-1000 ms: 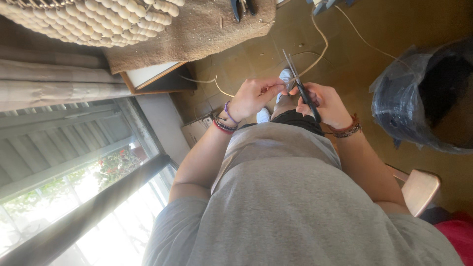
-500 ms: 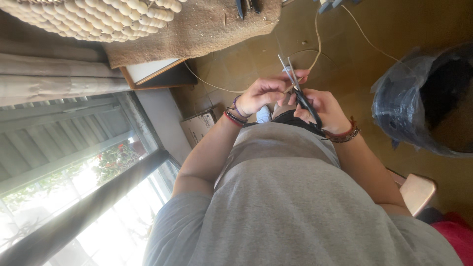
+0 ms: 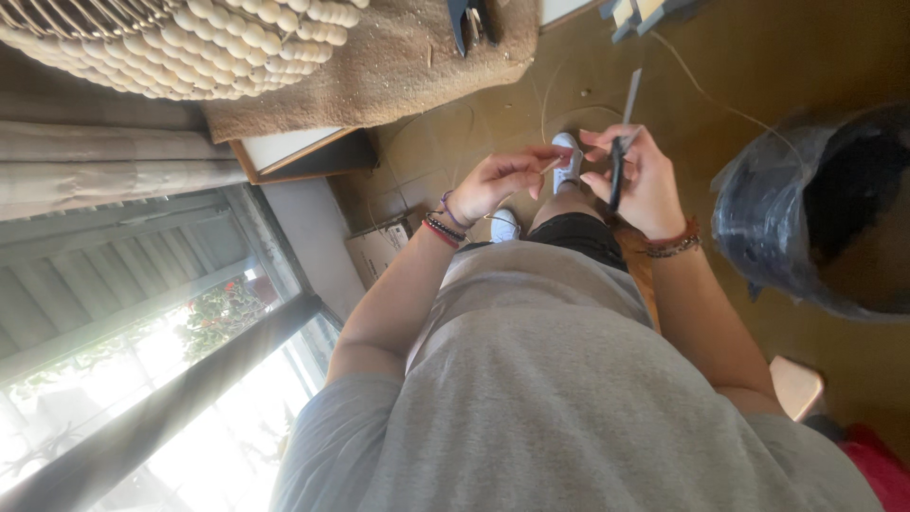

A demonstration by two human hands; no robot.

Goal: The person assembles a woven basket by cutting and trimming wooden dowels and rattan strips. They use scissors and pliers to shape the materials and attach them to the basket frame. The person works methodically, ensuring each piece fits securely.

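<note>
- A grey T-shirt (image 3: 550, 398) fills the near part of the view, with black shorts (image 3: 578, 230) just past it.
- The left hand (image 3: 498, 180), with bead bracelets at the wrist, has its fingers (image 3: 538, 163) pressed together, pinching a thin pale strand (image 3: 553, 164) in front of the knees.
- The right hand (image 3: 640, 175) is closed round the dark handles of a pair of scissors (image 3: 621, 142); the blades point away from the body, just beside the strand.
- A white shoe (image 3: 566, 156) shows between the two hands, and another (image 3: 503, 225) sits near the left wrist.
- To the right stands a bin lined with a black plastic bag (image 3: 787, 218); its inside is dark, so I cannot tell what it holds.
- A cardboard box (image 3: 377, 248) rests on the brown tiled floor (image 3: 758, 57) near the window.
- Farther off lie a brown woven mat (image 3: 398, 66), with a dark tool (image 3: 471, 19) on it, and a beaded wicker piece (image 3: 190, 43).
</note>
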